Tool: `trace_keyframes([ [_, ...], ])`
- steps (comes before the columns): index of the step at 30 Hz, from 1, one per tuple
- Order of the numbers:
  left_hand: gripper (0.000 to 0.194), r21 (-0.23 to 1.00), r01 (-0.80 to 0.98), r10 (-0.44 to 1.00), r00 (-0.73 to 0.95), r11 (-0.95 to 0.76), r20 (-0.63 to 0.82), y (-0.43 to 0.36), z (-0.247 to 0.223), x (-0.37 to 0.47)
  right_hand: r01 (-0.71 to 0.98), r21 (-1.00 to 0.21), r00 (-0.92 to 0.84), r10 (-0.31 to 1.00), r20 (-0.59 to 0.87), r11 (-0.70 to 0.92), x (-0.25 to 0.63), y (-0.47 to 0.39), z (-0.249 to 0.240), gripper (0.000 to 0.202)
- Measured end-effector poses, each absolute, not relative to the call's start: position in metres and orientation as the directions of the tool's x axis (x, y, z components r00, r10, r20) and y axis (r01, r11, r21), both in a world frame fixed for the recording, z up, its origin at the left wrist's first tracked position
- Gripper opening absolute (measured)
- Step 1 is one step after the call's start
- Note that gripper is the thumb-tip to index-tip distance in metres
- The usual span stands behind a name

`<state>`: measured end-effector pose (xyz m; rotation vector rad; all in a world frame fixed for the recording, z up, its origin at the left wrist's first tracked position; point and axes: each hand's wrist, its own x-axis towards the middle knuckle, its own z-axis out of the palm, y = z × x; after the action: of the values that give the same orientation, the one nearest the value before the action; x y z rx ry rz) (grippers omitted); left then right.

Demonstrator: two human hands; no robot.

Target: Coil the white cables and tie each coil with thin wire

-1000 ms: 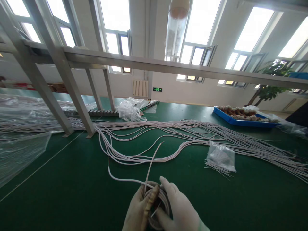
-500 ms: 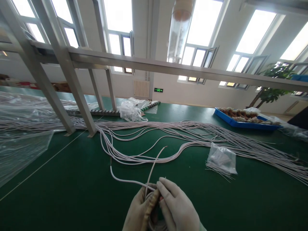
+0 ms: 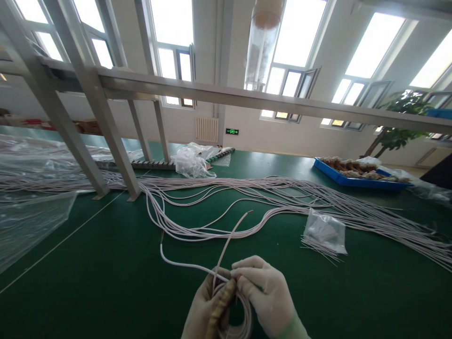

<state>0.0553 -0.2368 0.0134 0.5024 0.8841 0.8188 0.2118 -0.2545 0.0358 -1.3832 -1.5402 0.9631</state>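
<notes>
My left hand, in a worn pale glove, is closed around a coil of white cable low in the middle of the view. Two cable ends stick out of its grip. One white end runs left over the table and finishes in thin bare strands; the other points up and away to a stripped tip. My gloved right hand pinches at the top of the coil, close to the left thumb. Something small and reddish shows at its fingertips, too hidden to name.
Long bundles of white cable run across the green table. A clear bag with short thin strips lies right. Farther off are a blue tray, crumpled plastic and a metal frame rising at left.
My right hand has turned and drawn slightly to the right, its fingers now pinched, uncovering more of the coil. The upward cable end has swung a little to the right.
</notes>
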Motion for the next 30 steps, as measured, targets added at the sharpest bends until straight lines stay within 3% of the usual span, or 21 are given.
trace_keyframes([
  [5, 0.049, 0.664, -0.482, 0.818, 0.394, 0.572, -0.418, -0.236, 0.010, 0.057, 0.340, -0.934, -0.061, 0.993, 0.098, 0.113, 0.213, -0.251, 0.036, 0.025],
  [12, 0.046, 0.698, -0.439, 0.816, 0.420, 0.565, -0.397, -0.236, 0.006, 0.054, 0.300, -0.949, -0.076, 0.994, 0.078, 0.098, 0.216, -0.245, 0.035, 0.023],
  [15, 0.047, 0.719, -0.432, 0.828, 0.420, 0.543, -0.373, -0.237, 0.009, 0.052, 0.183, -0.982, -0.071, 0.997, 0.037, 0.050, 0.228, -0.239, 0.034, 0.036],
  [19, 0.042, 0.713, -0.456, 0.839, 0.397, 0.533, -0.373, -0.238, 0.014, 0.050, 0.046, -0.999, 0.078, 0.997, 0.001, -0.003, 0.252, -0.231, 0.031, 0.052],
  [23, 0.040, 0.718, -0.460, 0.845, 0.394, 0.522, -0.362, -0.239, 0.015, 0.048, 0.161, -0.987, -0.111, 0.994, -0.021, -0.003, 0.256, -0.233, 0.029, 0.035],
  [26, 0.040, 0.701, -0.454, 0.827, 0.414, 0.550, -0.380, -0.240, 0.015, 0.046, 0.114, -0.993, -0.261, 0.965, -0.017, 0.013, 0.245, -0.238, 0.027, 0.023],
  [30, 0.040, 0.687, -0.450, 0.815, 0.411, 0.570, -0.407, -0.240, 0.018, 0.045, 0.071, -0.994, -0.236, 0.970, 0.065, 0.084, 0.229, -0.243, 0.025, 0.008],
])
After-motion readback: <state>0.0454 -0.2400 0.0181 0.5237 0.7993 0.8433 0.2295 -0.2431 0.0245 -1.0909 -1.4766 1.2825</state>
